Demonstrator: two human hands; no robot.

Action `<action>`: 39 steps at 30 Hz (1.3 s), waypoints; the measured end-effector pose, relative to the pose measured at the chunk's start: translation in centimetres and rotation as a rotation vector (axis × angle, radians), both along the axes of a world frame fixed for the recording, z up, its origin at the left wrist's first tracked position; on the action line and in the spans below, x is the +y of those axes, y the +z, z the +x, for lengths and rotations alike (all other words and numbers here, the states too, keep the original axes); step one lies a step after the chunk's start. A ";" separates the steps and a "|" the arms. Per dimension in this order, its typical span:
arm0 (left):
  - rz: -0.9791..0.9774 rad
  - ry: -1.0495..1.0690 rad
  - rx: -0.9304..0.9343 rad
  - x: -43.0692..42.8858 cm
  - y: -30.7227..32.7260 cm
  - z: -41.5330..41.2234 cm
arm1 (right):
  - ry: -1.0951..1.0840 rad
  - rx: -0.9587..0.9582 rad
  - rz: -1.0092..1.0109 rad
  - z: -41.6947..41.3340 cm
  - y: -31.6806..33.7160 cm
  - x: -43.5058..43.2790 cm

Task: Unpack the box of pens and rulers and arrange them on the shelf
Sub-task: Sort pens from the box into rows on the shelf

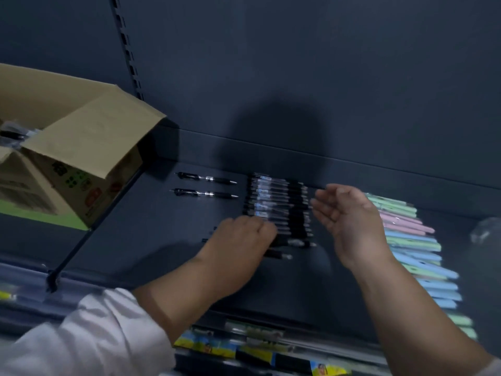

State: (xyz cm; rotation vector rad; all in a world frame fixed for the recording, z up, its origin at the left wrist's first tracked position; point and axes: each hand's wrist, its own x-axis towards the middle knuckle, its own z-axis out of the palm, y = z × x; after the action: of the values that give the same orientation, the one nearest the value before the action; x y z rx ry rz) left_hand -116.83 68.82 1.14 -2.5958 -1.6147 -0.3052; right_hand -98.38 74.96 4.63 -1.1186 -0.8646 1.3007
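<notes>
Two hands are working the black pens (279, 204) row on the shelf (151, 240): left hand (244, 236) is curling over the nearest ones, right hand (349, 221) is hovering spread, empty. Arranging step; next likely needs squaring pen ends.

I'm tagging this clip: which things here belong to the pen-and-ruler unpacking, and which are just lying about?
Job: cardboard box, two loose black pens, row of black pens under the left hand, pastel row beside the open right hand, shelf.
Lying about: clear plastic at far right, yellow packets lower down.
</notes>
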 end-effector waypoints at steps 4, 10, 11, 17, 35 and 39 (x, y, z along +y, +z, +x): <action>-0.039 0.006 0.097 -0.3 -1.9 3.8 | 0.031 -0.490 0.019 2.1 -1.6 -0.6; -0.137 0.205 0.154 0.6 -2.7 6.1 | 0.327 -0.960 0.133 3.7 -3.8 -2.0; -0.168 0.225 0.146 0.6 -2.7 6.2 | 0.373 -1.000 0.157 3.8 -4.1 -2.2; -0.296 0.342 -0.030 -0.9 -2.6 3.5 | 0.711 -1.515 0.238 4.4 -5.8 -3.5; -0.365 0.396 0.051 -0.9 -3.5 3.0 | 0.797 -1.701 0.378 0.5 -5.2 2.3; -0.378 0.415 0.043 -1.0 -3.5 3.0 | 0.876 -1.690 0.385 0.5 -5.7 2.7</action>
State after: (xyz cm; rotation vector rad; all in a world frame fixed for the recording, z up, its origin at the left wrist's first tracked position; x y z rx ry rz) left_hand -113.86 67.85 -2.38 -2.3803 -2.3228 0.0919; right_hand -97.91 77.69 -1.12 -1.4376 -2.9220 0.4060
